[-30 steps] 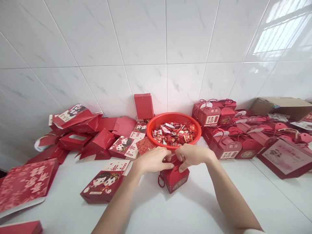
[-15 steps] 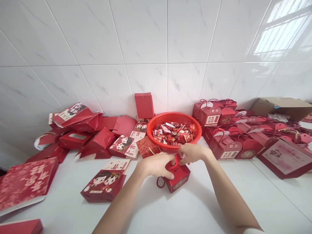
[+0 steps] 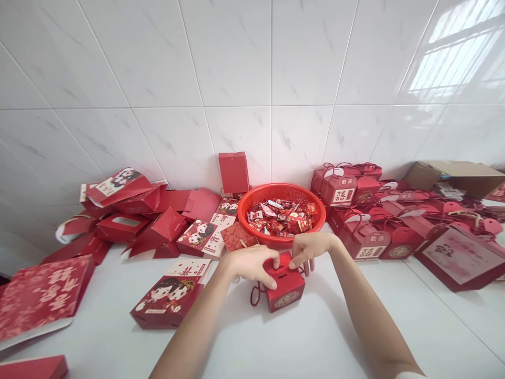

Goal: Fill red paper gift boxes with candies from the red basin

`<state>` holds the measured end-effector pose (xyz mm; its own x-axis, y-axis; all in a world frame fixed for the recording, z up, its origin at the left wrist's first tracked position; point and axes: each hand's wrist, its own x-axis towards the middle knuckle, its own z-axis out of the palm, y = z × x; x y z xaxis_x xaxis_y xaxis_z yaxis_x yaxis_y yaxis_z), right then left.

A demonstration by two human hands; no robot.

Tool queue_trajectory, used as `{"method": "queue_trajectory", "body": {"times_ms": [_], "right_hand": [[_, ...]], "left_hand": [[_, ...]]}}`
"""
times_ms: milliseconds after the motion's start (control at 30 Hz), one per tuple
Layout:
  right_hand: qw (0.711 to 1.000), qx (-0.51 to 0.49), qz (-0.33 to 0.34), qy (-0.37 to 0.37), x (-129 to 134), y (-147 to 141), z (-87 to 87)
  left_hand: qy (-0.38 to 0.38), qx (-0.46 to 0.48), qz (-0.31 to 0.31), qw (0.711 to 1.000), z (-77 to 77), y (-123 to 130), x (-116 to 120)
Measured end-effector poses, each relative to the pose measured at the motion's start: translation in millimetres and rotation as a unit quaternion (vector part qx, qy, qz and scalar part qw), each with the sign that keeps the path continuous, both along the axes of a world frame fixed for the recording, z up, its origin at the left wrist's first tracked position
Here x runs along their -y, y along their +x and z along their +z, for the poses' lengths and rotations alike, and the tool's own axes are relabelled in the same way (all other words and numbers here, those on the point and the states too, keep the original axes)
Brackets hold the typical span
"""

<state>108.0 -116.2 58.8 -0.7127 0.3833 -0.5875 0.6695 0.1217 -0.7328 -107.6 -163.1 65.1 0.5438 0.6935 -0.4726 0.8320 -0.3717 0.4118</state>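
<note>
A small red box (image 3: pixel 287 291) with a slotted top stands on the white table, just in front of a red plastic basket (image 3: pixel 321 213) of wrapped sweets (image 3: pixel 282 216). My left hand (image 3: pixel 254 265) grips the box at its left side, thumb on the top near the slot and fingers at the top flap. My right hand (image 3: pixel 311 249) pinches the flap at the back right of the box. A dark red cord (image 3: pixel 256 295) loops out at the left side of the box, and some of it shows under my right hand.
Flat and folded red boxes (image 3: pixel 158 231) are piled at the left. A box with cartoon figures (image 3: pixel 169 300) lies left of my left forearm. Closed boxes with cord handles (image 3: pixel 365 239) and an open cardboard carton (image 3: pixel 465 173) fill the right side. A tiled wall stands behind.
My right hand has shifted slightly right, with its fingers lower behind the box. The box has turned slightly, and its slot and front face show more. The cord at the left has moved.
</note>
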Motion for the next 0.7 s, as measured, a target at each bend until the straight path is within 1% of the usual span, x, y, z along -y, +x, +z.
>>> {"method": "queue_trajectory", "body": {"times_ms": [67,167,267,367,500,533,600,633,700], "right_hand": [[1.000,-0.019,0.002,-0.018,-3.8,1.9,-3.7],[0.998,-0.060,-0.004,0.000,-4.8,6.5,-2.8],[0.989,-0.143,-0.012,0.039,-0.2,12.2,6.2],[0.968,-0.240,-0.043,0.059,7.4,16.2,18.0],[0.946,-0.299,-0.096,0.076,15.9,16.5,27.6],[0.942,-0.307,-0.108,0.080,17.4,16.2,28.7],[0.934,-0.321,-0.128,0.090,19.6,15.8,30.2],[0.931,-0.325,-0.133,0.096,20.7,16.0,30.8],[0.930,-0.325,-0.132,0.107,23.2,16.8,32.2]], "left_hand": [[-0.004,-0.001,0.011,1.000,-1.6,-2.1,-1.9],[-0.007,0.000,0.021,1.000,-1.8,-3.6,-3.3],[-0.003,0.008,0.027,1.000,-0.8,-3.6,-3.2],[0.007,0.017,0.034,0.999,0.4,-2.8,-2.3],[0.020,0.040,0.057,0.997,3.9,-2.9,0.6],[0.029,0.064,0.067,0.995,5.7,-3.7,2.0],[0.031,0.148,0.098,0.984,10.9,-6.5,6.0],[0.016,0.201,0.118,0.972,14.1,-8.5,8.6],[-0.042,0.309,0.151,0.938,21.4,-12.9,14.8]]}}
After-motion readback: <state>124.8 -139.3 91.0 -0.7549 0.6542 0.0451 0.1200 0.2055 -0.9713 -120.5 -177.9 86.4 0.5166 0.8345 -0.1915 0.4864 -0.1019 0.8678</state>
